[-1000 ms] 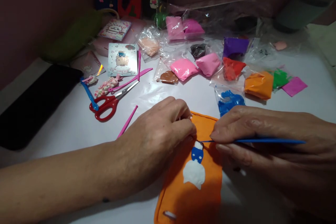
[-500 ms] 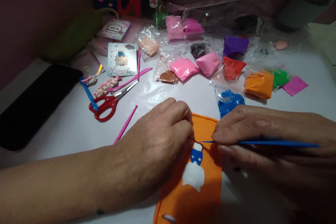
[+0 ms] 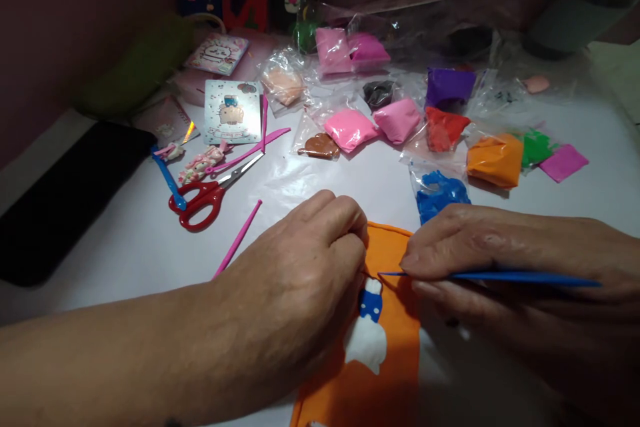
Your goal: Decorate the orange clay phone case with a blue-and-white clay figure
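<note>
An orange clay-covered panel [image 3: 395, 380] lies under both hands. On it is a figure seen upside down: a white head with pointed ears [image 3: 367, 345], a blue body with white dots [image 3: 371, 305] and white legs [image 3: 373, 285]. My left hand [image 3: 315, 267] is closed over the panel's left side, fingers pinched by the legs; whatever they hold is hidden. A thin dark line shows by its fingertips. Between thumb and fingers, my right hand [image 3: 465, 247] grips a blue pointed modelling tool [image 3: 525, 277], its tip close to the legs.
Red-handled scissors [image 3: 205, 203], a pink modelling tool [image 3: 239, 237] and a black phone-like slab [image 3: 75, 193] lie on the left. Bagged clay in several colours, including blue [image 3: 440, 193] and orange [image 3: 495, 160], spreads across the back. A silver sticker card [image 3: 233, 112] lies behind the scissors.
The figure sits slightly lower and farther left in view. The blue tool's tip has shifted a little left and down with my right hand. Both hands keep their grip.
</note>
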The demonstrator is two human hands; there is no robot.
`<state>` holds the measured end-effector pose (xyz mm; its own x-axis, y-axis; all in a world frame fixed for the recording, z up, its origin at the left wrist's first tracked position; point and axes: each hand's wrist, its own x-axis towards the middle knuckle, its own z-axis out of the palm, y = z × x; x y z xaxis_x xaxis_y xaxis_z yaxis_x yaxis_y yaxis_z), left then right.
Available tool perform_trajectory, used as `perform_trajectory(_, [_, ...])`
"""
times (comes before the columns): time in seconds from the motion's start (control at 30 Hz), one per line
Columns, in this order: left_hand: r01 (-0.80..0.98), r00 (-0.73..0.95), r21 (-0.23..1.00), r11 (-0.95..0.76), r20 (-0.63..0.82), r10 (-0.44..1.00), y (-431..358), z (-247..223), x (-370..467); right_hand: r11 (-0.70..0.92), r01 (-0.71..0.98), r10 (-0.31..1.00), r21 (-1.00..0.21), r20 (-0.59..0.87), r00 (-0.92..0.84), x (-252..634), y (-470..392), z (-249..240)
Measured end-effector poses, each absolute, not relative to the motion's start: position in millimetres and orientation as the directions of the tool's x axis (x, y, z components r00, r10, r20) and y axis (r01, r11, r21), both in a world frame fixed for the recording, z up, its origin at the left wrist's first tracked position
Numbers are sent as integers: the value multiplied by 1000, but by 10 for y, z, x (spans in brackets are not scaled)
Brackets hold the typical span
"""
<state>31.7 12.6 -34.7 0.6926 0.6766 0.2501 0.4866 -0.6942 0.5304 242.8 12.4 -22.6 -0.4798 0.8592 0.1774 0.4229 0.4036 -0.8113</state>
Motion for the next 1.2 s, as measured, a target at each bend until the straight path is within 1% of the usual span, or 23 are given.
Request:
perform_trajectory(0.07, [489,717,554,-674,185,673,130,-322,315,388,411,858,-825,161,-487,2421,116,-226])
perform_trajectory(0.13, [491,732,553,-673,157,663,132,-318,318,376,395,863,-838,161,-479,2415,106,-220])
perform_trajectory(0.27, [482,743,538,-692,167,648,133,-337,333,382,388,863,-839,172,-475,2413,90,-201])
perform_trajectory(0.47, [483,700,607,-631,165,695,112,-319,335,360,410,869,-838,142,-474,2395,118,-223])
perform_trajectory(0.6, [490,696,643,-588,117,708,73,-310,335,372,407,869,-834,159,-469,2395,127,-225])
perform_trajectory(0.83, [501,676,647,-575,122,727,80,-344,332,343,486,908,-804,151,-390,2449,123,-164])
perform_trajectory(0.93, [505,686,643,-576,107,720,77,-321,330,279,516,937,-810,112,-331,2465,135,-170])
perform_trajectory(1.07, [516,677,631,-579,113,727,56,-304,323,156,425,958,-892,33,-283,2463,165,-206])
perform_trajectory(1.2, [500,707,616,-609,115,698,64,-308,311,154,387,938,-909,12,-346,2437,184,-195])
